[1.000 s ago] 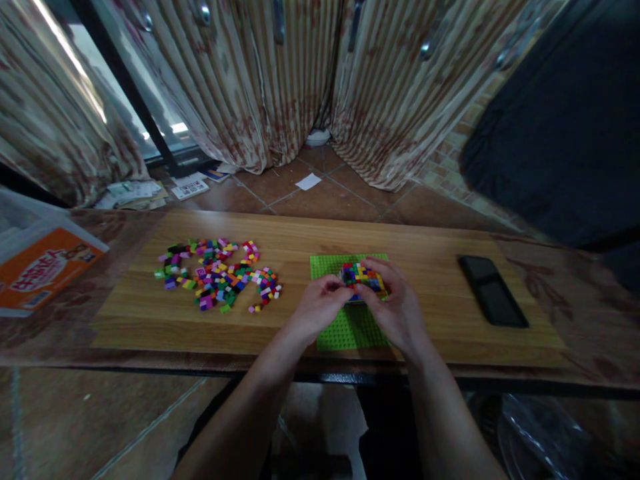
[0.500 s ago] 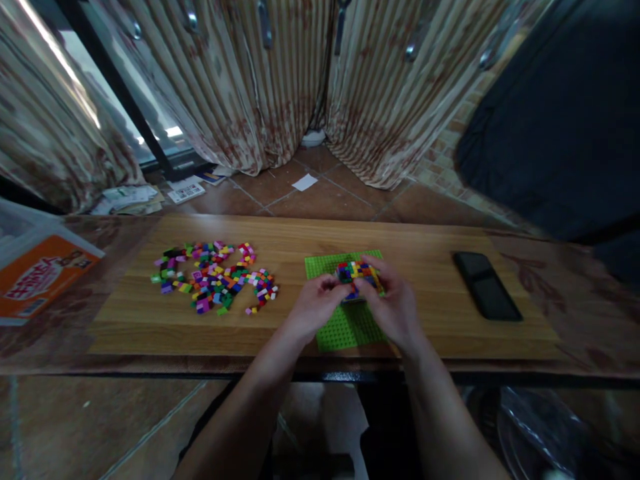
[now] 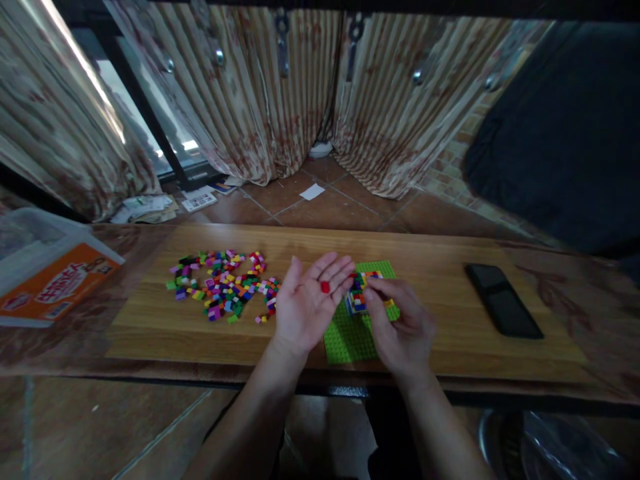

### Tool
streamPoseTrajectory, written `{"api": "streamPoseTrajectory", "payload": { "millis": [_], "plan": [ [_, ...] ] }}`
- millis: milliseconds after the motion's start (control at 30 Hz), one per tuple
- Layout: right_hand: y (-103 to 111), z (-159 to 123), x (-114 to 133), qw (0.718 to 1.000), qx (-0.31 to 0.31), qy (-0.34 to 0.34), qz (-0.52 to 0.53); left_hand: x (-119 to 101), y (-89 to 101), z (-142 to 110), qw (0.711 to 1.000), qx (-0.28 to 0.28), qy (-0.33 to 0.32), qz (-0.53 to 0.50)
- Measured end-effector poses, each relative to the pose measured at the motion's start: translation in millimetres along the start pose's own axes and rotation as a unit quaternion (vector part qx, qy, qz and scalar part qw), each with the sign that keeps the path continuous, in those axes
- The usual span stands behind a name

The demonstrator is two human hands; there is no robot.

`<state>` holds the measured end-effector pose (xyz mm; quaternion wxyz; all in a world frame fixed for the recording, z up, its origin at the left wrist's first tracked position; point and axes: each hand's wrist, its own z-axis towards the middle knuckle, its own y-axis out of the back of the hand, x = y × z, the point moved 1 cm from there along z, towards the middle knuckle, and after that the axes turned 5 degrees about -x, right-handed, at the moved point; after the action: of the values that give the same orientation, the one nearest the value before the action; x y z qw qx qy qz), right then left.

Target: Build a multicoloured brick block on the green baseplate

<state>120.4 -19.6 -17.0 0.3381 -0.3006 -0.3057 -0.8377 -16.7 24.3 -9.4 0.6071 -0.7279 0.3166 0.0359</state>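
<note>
My left hand (image 3: 305,312) is turned palm up, its fingers stretched out flat. A small red toy brick (image 3: 325,287) lies loose on its fingers. Just to the right, my right hand (image 3: 406,327) has thumb and fingers closed at the right side of a multicoloured brick block (image 3: 357,300). That block is over a green studded baseplate (image 3: 349,343), and the fingers partly cover it. Whether a separate small brick is also in the right fingers cannot be made out.
Many loose coloured bricks (image 3: 233,290) are spread over the left part of the wooden board (image 3: 190,343). A black phone (image 3: 501,300) lies at the right. An orange-labelled plastic tub (image 3: 65,283) stands at the far left. Curtains (image 3: 300,107) hang beyond.
My left hand has let go of the brick block and turned palm up, showing the red brick. My right hand stays at the block. The view has shifted slightly.
</note>
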Motion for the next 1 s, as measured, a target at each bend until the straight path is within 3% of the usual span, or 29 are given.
{"api": "streamPoseTrajectory", "payload": {
  "millis": [167,433,533,667,767,867,1000],
  "plan": [
    [-13,-3,13,0.993,0.11,0.019,-0.024,5,-5.3,-5,0.998,0.04,-0.017,0.04],
    [-19,-5,11,0.992,0.127,-0.021,-0.001,7,-11.1,-11,0.995,0.065,-0.03,0.072],
    [-11,0,3,0.99,0.07,-0.096,0.082,5,-4.8,-5,0.996,0.023,-0.028,0.081],
    [5,10,-15,0.954,-0.05,-0.196,0.22,1,10.4,6,0.989,-0.114,-0.039,0.086],
    [14,15,-24,0.931,-0.069,-0.239,0.266,2,16.9,10,0.975,-0.18,-0.026,0.127],
    [18,15,-28,0.921,-0.044,-0.272,0.277,7,15.1,10,0.967,-0.16,-0.027,0.197],
    [19,13,-28,0.923,-0.01,-0.265,0.278,16,9.2,8,0.945,-0.101,-0.047,0.309]
  ]
}}
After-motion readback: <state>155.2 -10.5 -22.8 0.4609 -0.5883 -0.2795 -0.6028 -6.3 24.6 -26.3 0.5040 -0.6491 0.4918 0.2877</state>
